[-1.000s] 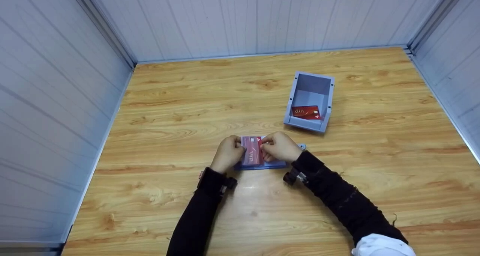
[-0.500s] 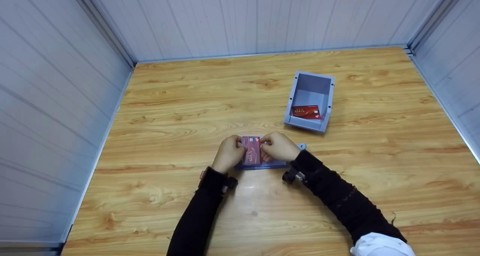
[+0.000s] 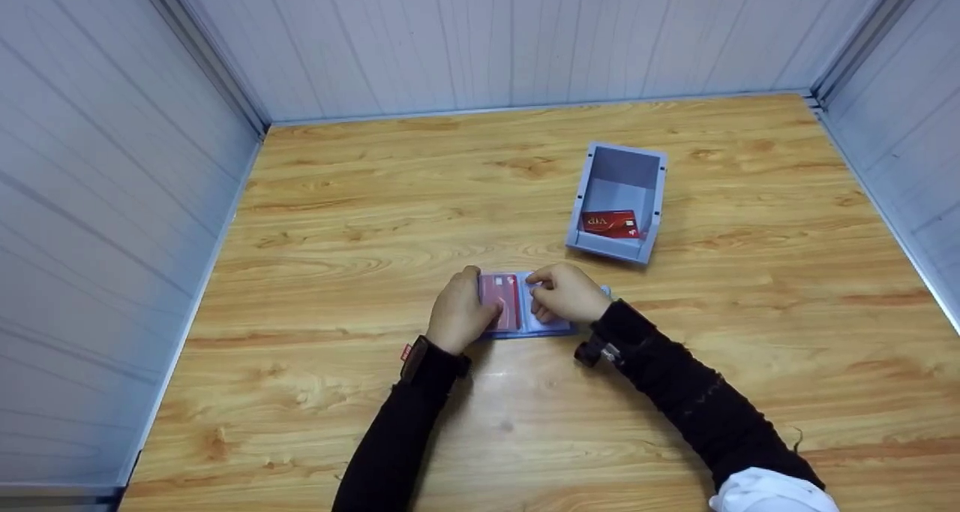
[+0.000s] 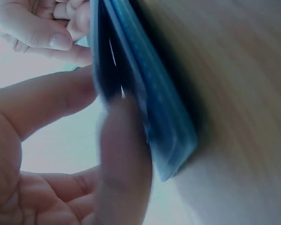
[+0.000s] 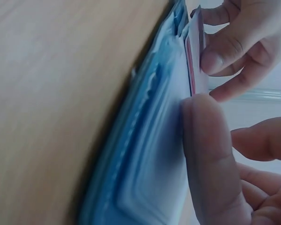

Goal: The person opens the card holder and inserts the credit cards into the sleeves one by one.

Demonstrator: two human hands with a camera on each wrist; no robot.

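An opened blue card holder [image 3: 550, 329] with clear pages lies on the table. A red card [image 3: 510, 298] shows through its left clear sleeve. My left hand [image 3: 459, 313] grips the holder's left side, thumb over the sleeve and fingers at the outer edge. The left wrist view has the blurred thumb at the gap beside the blue cover [image 4: 166, 126]. Over the right page is my right hand [image 3: 566, 294], fingers loosely bent. In the right wrist view its thumb lies against the clear page [image 5: 159, 154], apart from the index finger, and nothing is seen pinched there.
Behind and to the right of the holder stands a grey bin [image 3: 616, 253] with a red VIP card [image 3: 611, 224] inside. A small round pale piece [image 3: 606, 292] sticks out beyond the right hand. Panel walls [image 3: 465, 46] border the wooden table [image 3: 337, 219].
My right hand has come off the red card's edge and shifted slightly right, uncovering more of the right page. My left thumb has moved further over the sleeve. The bin stays put.
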